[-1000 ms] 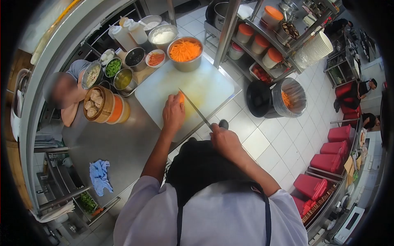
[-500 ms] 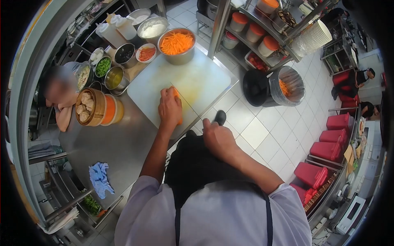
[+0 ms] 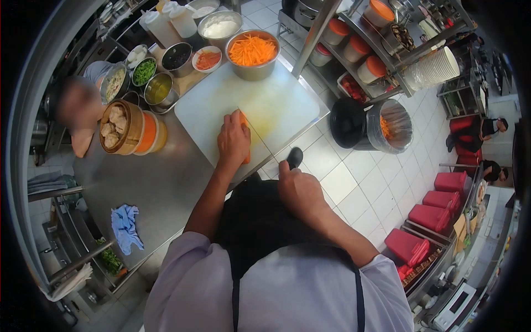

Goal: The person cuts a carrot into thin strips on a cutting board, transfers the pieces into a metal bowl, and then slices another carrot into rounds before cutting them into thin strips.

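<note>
My left hand [image 3: 234, 138] presses down on an orange carrot [image 3: 244, 120] lying on the white cutting board [image 3: 202, 110], its fingers closed over it. Much of the carrot is hidden under the palm; orange shows along the right side. My right hand [image 3: 301, 191] is wrapped round the handle of a knife [image 3: 258, 136], just off the board's near right edge. The blade, seen nearly edge-on as a thin line, reaches across the board to the carrot's far end. A metal bowl of carrot strips [image 3: 253, 51] stands at the board's far corner.
Bowls of chopped greens [image 3: 144, 72] and oil [image 3: 159, 91] stand left of the board, beside a bamboo steamer with dumplings [image 3: 119, 130]. A blue cloth [image 3: 126, 228] lies on the steel counter. A lined bin [image 3: 389, 130] stands right. Another person [image 3: 83, 141] is at far left.
The view has shifted slightly, so the counter items sit elsewhere in the picture. Both hands keep their grips; the knife stays close to the carrot.
</note>
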{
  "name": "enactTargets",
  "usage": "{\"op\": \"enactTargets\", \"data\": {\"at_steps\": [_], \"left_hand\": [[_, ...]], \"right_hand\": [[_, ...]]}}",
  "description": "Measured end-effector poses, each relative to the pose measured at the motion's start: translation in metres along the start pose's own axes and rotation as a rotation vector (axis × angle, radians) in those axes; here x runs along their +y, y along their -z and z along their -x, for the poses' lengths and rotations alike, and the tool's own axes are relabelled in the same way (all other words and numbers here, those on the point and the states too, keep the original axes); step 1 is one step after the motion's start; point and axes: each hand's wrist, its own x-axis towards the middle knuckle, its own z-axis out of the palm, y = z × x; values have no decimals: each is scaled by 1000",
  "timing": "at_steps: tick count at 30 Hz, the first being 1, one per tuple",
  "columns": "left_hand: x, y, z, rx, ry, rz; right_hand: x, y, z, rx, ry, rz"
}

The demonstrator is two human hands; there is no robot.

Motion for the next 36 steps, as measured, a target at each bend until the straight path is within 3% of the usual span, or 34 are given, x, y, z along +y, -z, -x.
{"op": "enactTargets", "data": {"at_steps": [15,36], "left_hand": [[0,7,1,-14,-5,54],[-1,2,0,9,-1,30]], "right_hand": [[18,-86,-118,219,115,-158],[15,-27,-37,56,35,-95]]}}
